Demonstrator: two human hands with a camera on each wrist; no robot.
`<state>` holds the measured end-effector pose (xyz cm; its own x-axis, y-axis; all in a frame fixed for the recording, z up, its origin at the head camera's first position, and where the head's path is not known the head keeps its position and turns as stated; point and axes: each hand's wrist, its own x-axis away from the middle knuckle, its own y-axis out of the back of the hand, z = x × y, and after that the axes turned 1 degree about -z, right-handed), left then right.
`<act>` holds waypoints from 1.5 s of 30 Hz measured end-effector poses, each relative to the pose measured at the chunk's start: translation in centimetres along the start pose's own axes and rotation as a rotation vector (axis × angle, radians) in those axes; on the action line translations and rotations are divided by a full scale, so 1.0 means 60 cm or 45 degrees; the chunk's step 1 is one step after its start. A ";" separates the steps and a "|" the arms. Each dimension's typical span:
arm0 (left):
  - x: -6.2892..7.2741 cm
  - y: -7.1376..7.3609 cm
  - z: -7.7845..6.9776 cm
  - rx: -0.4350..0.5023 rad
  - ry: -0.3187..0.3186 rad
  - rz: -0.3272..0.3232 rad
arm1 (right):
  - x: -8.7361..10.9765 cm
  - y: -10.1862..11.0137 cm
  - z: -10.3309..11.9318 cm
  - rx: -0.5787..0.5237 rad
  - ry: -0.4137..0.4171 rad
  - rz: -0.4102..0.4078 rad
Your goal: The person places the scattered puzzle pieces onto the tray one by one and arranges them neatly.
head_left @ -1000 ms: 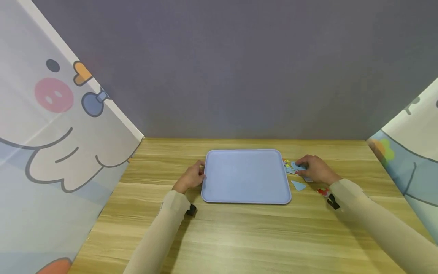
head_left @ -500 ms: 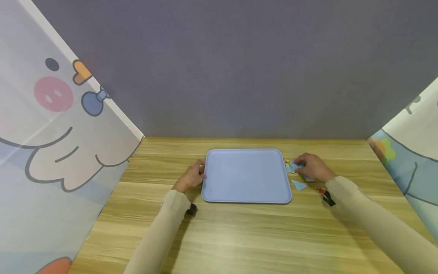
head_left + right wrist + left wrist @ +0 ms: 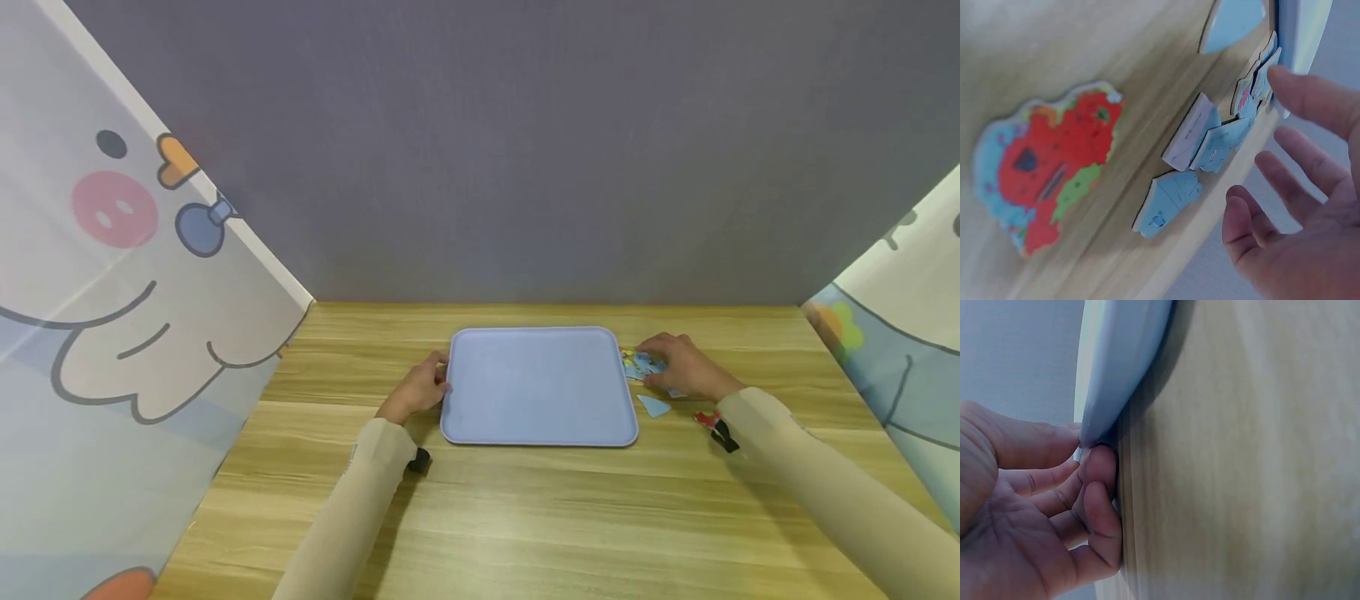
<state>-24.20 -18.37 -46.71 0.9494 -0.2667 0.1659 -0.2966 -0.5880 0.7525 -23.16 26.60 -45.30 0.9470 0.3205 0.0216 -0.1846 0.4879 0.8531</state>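
Note:
My left hand (image 3: 415, 390) grips the left edge of a light-blue tray (image 3: 540, 387). In the left wrist view the thumb lies at the tray's rim (image 3: 1129, 356) and the curled fingers are tucked under it against the wood. My right hand (image 3: 686, 367) hovers over several flat jigsaw pieces (image 3: 636, 364) by the tray's right edge. The right wrist view shows its thumb and fingers spread apart, the thumb tip close to the overlapping blue pieces (image 3: 1219, 147). Nearer me lie a light-blue wedge-shaped piece (image 3: 654, 406) and a red crab-like piece (image 3: 1060, 169).
The wooden table (image 3: 525, 517) meets a grey partition (image 3: 555, 167) at the back. Cartoon-printed panels rise on the left (image 3: 112, 333) and right (image 3: 915, 333). Another blue piece (image 3: 1169, 203) lies apart from the overlapping ones.
My right hand's fingertips have shifted slightly left, toward the tray, over the pieces. My left hand and the tray keep their places.

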 end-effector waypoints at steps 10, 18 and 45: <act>0.001 0.002 0.000 0.005 0.024 0.011 | 0.000 -0.011 -0.007 0.025 -0.030 0.000; -0.003 0.000 -0.002 0.002 0.017 -0.009 | -0.006 -0.009 -0.012 0.083 -0.017 -0.012; -0.003 0.001 0.002 -0.002 -0.009 -0.016 | 0.004 0.004 -0.023 -0.008 -0.066 -0.241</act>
<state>-24.38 -18.46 -46.80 0.9523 -0.2650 0.1517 -0.2846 -0.5903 0.7553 -23.32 27.93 -45.80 0.9772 0.1805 -0.1121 -0.0034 0.5406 0.8412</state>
